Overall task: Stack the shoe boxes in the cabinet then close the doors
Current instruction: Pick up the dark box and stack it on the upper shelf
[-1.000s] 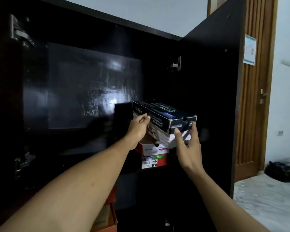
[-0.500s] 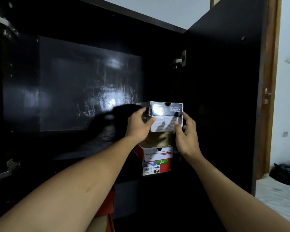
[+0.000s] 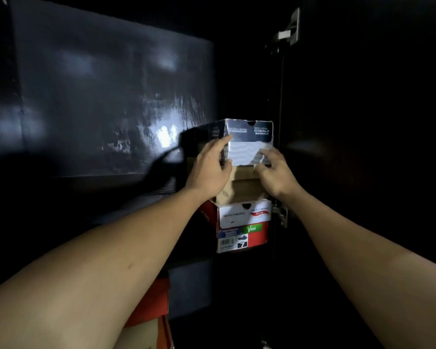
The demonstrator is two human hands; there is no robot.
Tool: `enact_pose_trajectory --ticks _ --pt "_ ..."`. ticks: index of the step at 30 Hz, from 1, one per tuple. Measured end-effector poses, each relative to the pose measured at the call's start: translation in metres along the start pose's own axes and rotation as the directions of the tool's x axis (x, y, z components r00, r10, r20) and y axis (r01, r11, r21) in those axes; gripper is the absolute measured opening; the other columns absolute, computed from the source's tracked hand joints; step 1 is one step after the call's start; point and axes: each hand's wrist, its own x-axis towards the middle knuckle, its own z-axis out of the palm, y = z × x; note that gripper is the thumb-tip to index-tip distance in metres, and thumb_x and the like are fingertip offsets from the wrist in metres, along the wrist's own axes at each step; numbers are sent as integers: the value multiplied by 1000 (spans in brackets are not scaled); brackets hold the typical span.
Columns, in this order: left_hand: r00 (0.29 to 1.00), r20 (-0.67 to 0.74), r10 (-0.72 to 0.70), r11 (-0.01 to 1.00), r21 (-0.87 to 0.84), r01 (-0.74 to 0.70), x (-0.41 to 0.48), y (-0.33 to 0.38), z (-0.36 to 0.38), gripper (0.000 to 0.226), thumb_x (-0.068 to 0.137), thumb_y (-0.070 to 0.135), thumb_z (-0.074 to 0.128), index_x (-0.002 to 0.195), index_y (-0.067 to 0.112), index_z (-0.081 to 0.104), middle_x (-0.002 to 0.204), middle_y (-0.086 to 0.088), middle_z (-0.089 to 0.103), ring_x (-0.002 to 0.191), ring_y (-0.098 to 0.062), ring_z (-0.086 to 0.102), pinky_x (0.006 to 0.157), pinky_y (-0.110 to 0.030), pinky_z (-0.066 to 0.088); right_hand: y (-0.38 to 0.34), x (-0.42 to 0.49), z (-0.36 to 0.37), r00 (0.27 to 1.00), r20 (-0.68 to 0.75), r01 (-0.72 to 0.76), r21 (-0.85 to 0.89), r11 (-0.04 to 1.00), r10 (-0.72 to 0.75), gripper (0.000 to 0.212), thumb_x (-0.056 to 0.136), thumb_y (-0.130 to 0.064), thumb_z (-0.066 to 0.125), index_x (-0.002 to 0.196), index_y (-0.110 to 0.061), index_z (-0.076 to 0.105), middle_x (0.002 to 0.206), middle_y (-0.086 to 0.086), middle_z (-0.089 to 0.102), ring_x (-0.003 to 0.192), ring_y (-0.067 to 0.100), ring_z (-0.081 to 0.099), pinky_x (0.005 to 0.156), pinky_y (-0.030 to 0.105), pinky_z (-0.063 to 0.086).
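1. while both forearms reach forward and up into the dark cabinet (image 3: 111, 96), the left hand (image 3: 209, 170) sits at the near left corner of the navy shoe box (image 3: 248, 133), fingers loosely curled, index fingertip on the lid's lower edge and thumb against the pale front face.
2. the right hand (image 3: 277, 172) is at the near right corner, fingers bent, fingertips pressing the pale face low down; its grip is a light two-sided touch on the box front and not a full wrap.
3. between the two hands the navy shoe box tops a stack: directly below the grip lies a tan box (image 3: 242, 187), and below that a red and white box (image 3: 242, 225) with a size label.
4. right of the right hand, the stack stands just beside the cabinet's right side wall; a metal hinge (image 3: 281, 215) shows just below that wrist and another hinge (image 3: 288, 28) high above.
5. left of the left hand the shelf (image 3: 136, 197) lies open and dark back to the glossy rear panel, with open room above the navy box as well.
6. below the left forearm, lower in the cabinet, an orange box (image 3: 154, 303) peeks out, partly hidden by the arm.
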Motion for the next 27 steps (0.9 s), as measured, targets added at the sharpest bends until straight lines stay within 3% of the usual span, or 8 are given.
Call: enact_pose_trajectory --ticks 3,6,11,14,18,22,24,27 --pt "998 33 -49 999 25 48 2 -5 1 64 96 17 56 151 39 35 158 2 31 118 -17 58 107 -45 47 5 6 10 1000 11 1 0 1000 -1 49 101 -18 48 148 -10 41 161 3 18 139 10 33 101 10 20" --pt "997 50 -55 998 35 53 7 -5 2 64 94 17 54 151 39 34 155 6 33 114 -25 61 102 -45 50 8 10 15 1000 5 16 -45 999 -16 49 101 -17 46 149 -8 40 161 8 18 147 18 23 110 14 14" --pt "994 90 -63 997 44 59 12 -1 0 64 95 14 52 152 36 35 153 4 35 75 -10 63 92 -42 54 4 14 16 1000 1 -19 -85 996 19 51 102 -24 43 151 -11 37 161 7 18 146 25 24 121 31 18" --pt "988 134 -77 995 69 69 12 -2 -1 68 92 16 53 152 38 33 157 2 32 99 -23 67 99 -44 51 0 15 12 998 35 -40 -105 994 44 52 102 -25 43 152 -13 35 161 7 16 146 27 25 122 35 20" --pt "974 196 -114 988 128 90 15 5 -10 70 92 20 55 154 38 28 157 -1 33 135 -29 46 111 -48 40 -11 8 0 994 91 -43 -114 993 53 56 100 -20 46 154 -11 30 161 9 19 146 25 27 119 30 21" --pt "967 210 -140 985 132 114 1 25 -30 71 93 22 59 156 34 26 158 0 30 137 -23 44 114 -45 38 -29 -23 -21 997 47 -56 -85 995 60 56 97 -18 50 151 -15 37 152 11 32 142 25 34 117 30 28" --pt "968 202 -147 976 188 109 -14 40 -43 73 93 26 62 156 30 25 158 -1 31 138 -23 42 115 -36 34 -42 -49 -39 994 49 -97 -104 990 103 60 98 -23 53 153 -14 31 154 12 28 145 25 30 112 17 20" --pt "954 230 -193 956 263 130 -48 72 -63 76 91 26 64 156 25 25 158 -8 33 143 -26 35 114 -31 29 -66 -104 -74 984 66 -152 -146 978 163 66 99 -22 53 156 -8 22 159 15 19 148 26 24 114 22 19"
